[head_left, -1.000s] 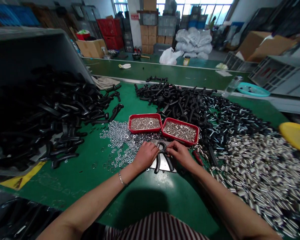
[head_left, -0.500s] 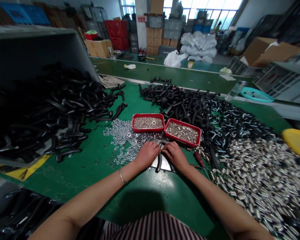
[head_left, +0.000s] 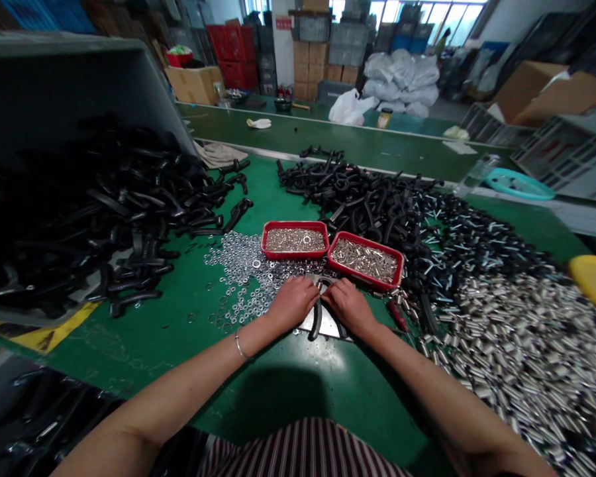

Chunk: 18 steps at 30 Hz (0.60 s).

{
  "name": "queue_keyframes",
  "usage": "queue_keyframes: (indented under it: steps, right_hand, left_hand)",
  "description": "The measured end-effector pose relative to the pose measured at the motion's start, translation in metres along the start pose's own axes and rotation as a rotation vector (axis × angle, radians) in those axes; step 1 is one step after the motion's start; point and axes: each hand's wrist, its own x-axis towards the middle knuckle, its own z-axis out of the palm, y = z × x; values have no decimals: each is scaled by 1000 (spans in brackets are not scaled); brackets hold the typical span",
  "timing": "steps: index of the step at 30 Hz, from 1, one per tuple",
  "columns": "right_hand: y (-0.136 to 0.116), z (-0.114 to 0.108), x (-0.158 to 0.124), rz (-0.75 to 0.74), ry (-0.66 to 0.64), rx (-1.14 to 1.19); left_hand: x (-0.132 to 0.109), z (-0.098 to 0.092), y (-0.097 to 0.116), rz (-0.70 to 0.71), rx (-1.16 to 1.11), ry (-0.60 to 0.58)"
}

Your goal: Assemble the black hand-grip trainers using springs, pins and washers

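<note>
Both my hands meet over a small bright metal plate [head_left: 332, 324] on the green bench. My left hand [head_left: 293, 303] is closed, its fingertips pinching the upper part of a black curved handle [head_left: 316, 323]. From the other side my right hand [head_left: 351, 306] has its fingers closed at the top of the same handle, by a small shiny metal piece. A second dark curved leg shows below my right hand; whether it belongs to the same part I cannot tell. Fingers hide most of the contact. Just beyond are two red trays, one with tiny metal parts [head_left: 293, 240], one with small pins [head_left: 365, 259].
Loose metal rings [head_left: 243, 265] lie to the left. A grey crate [head_left: 166, 99] on its side spills black handles [head_left: 144, 192]. More black parts [head_left: 357, 192] are heaped behind the trays. Metal cylinders [head_left: 521, 351] cover the right, with a red-handled tool [head_left: 398, 316] nearby.
The camera view has tilted and shifted slightly. My hands stay together over the plate with the handle between them, with only slight finger movement.
</note>
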Motion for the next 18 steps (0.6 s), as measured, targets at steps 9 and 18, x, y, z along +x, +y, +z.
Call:
queue_keyframes:
  steps: [9, 18]
  right_hand:
    - [0, -1, -1, -41, -30, -90]
    - [-1, -11, -19, -142, -117, 9]
  left_hand:
    - [12, -3, 7, 215, 154, -23]
    - [20, 2, 14, 317, 213, -101]
